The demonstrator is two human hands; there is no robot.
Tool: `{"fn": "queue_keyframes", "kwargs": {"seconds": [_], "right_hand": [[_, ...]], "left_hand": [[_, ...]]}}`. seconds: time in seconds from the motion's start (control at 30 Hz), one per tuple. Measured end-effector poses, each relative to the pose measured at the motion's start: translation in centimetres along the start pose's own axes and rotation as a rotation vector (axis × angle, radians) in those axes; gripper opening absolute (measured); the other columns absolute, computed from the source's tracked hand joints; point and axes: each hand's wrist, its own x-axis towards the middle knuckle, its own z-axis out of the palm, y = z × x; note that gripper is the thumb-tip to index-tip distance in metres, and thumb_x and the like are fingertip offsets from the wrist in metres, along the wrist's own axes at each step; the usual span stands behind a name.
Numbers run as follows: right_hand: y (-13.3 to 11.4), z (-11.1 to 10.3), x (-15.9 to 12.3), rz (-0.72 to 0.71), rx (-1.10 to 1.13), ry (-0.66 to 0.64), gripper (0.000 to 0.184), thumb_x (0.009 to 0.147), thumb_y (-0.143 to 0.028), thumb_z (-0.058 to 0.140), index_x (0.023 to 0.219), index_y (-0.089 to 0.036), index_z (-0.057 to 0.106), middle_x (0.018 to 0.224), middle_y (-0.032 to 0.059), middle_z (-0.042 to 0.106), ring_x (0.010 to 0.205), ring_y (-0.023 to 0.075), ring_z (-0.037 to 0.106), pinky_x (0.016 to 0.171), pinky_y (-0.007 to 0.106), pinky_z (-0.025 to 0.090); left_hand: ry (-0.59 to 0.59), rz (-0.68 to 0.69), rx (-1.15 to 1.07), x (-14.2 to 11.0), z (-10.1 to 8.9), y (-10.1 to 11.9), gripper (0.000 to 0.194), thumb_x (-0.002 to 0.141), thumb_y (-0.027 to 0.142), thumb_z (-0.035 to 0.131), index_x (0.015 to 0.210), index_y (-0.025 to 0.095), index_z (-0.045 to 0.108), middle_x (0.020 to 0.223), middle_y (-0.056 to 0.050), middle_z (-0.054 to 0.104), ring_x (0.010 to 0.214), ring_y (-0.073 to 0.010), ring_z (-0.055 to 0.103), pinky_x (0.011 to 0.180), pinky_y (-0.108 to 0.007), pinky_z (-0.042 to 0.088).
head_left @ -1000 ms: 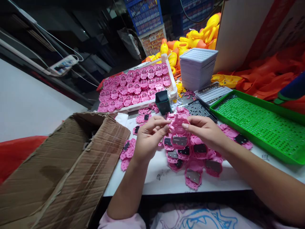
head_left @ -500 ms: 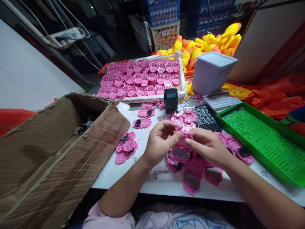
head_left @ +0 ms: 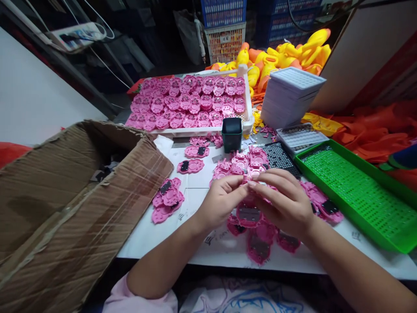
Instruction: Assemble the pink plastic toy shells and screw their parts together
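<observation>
Both hands meet over a pile of pink plastic casings [head_left: 259,248], some fitted with dark or grey rectangular plates. My left hand [head_left: 223,198] is closed, thumb and fingers pinching a small pink plastic part [head_left: 248,179]. From the other side my right hand [head_left: 286,198] grips the same part with its thumb and fingertips. Most of the part is hidden by the fingers. More pink casings [head_left: 191,165] lie left of my hands, and a small stack of casings [head_left: 167,200] sits nearer the cardboard box.
A cardboard box [head_left: 130,174] stands at left. Behind are a white crate [head_left: 249,104] filled with pink casings and a dark cup [head_left: 231,135]. At right lie a green tray [head_left: 355,195], a black perforated tray [head_left: 282,158] and a stack of white trays [head_left: 291,98].
The pink part was held flat and visible at first; now it is tilted and mostly covered by my fingers. My hands have drawn closer together. The camera view has shifted.
</observation>
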Motion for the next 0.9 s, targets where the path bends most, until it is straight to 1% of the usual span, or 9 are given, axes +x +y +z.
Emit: {"fn": "queue_keyframes", "kwargs": {"seconds": [0.1,0.17,0.3,0.4,0.5,0.6,0.7,0.8,0.9], "right_hand": [[0.06,-0.28,0.05,-0.016,0.058,0.011,0.051,0.076,-0.004,0.062,0.123,-0.023,0.056,0.103,0.0100,0.067,0.096,0.0212,0.061,0.081,0.040,0.055],[0.06,-0.46,0.10,-0.004,0.060,0.033,0.049,0.074,-0.003,0.063,0.120,-0.021,0.058,0.103,0.0111,0.069,0.096,0.0215,0.062,0.080,0.040,0.055],[0.08,-0.64,0.21,0.003,0.059,0.077,0.049,0.073,-0.004,0.065,0.117,-0.024,0.060,0.100,0.0098,0.069,0.093,0.0213,0.063,0.078,0.040,0.055],[0.09,-0.58,0.29,0.031,0.066,0.092,0.046,0.073,-0.002,0.065,0.112,-0.025,0.062,0.097,0.0093,0.068,0.090,0.0204,0.063,0.077,0.040,0.055],[0.17,-0.44,0.40,0.073,0.070,0.087,0.040,0.074,-0.002,0.063,0.107,-0.025,0.063,0.095,0.0083,0.067,0.089,0.0196,0.063,0.076,0.039,0.055],[0.33,-0.38,0.56,0.046,0.070,0.080,0.036,0.074,-0.002,0.063,0.105,-0.021,0.063,0.094,0.0086,0.068,0.088,0.0192,0.063,0.077,0.039,0.055],[0.47,-0.49,0.70,0.000,0.047,0.065,0.033,0.074,-0.002,0.063,0.103,-0.018,0.063,0.094,0.0094,0.069,0.088,0.0190,0.063,0.077,0.039,0.055],[0.52,-0.65,0.72,0.001,0.014,0.060,0.030,0.075,-0.003,0.063,0.101,-0.018,0.064,0.093,0.0088,0.069,0.088,0.0188,0.063,0.076,0.039,0.055],[0.51,-0.70,0.58,-0.008,0.011,0.054,0.030,0.074,-0.003,0.065,0.100,-0.017,0.064,0.093,0.0094,0.070,0.088,0.0192,0.062,0.077,0.039,0.055]], "left_hand": [[-0.028,-0.059,-0.112,-0.10,0.40,0.43,0.019,0.078,0.033,0.070,0.088,0.017,0.071,0.075,-0.003,0.066,0.071,-0.0125,0.060,0.068,-0.023,0.047],[-0.037,-0.129,-0.203,-0.17,0.56,0.76,0.021,0.076,0.035,0.072,0.087,0.017,0.071,0.070,-0.002,0.063,0.064,-0.0111,0.058,0.062,-0.022,0.046],[-0.020,-0.206,-0.295,-0.20,0.50,0.94,0.022,0.074,0.035,0.073,0.085,0.016,0.071,0.063,0.000,0.056,0.055,-0.0083,0.050,0.054,-0.020,0.041],[-0.007,-0.211,-0.295,-0.16,0.41,0.72,0.020,0.074,0.033,0.072,0.084,0.015,0.070,0.064,0.000,0.055,0.054,-0.0085,0.049,0.055,-0.022,0.041],[0.041,-0.209,-0.294,-0.13,0.49,0.63,0.020,0.072,0.031,0.074,0.084,0.015,0.069,0.064,0.000,0.055,0.054,-0.0080,0.048,0.056,-0.022,0.042],[0.080,-0.204,-0.283,-0.09,0.69,0.75,0.023,0.070,0.030,0.075,0.086,0.014,0.069,0.064,0.000,0.056,0.054,-0.0072,0.047,0.057,-0.021,0.040],[0.082,-0.169,-0.252,-0.05,0.79,0.82,0.026,0.070,0.030,0.074,0.087,0.012,0.069,0.064,0.000,0.057,0.055,-0.0071,0.047,0.057,-0.020,0.038],[0.089,-0.128,-0.212,-0.05,0.65,0.60,0.027,0.070,0.032,0.074,0.087,0.012,0.070,0.063,0.000,0.057,0.056,-0.0077,0.046,0.056,-0.020,0.037],[0.046,-0.083,-0.153,-0.08,0.34,0.14,0.025,0.077,0.036,0.069,0.086,0.013,0.070,0.063,0.000,0.055,0.058,-0.0086,0.046,0.056,-0.020,0.035]]}}
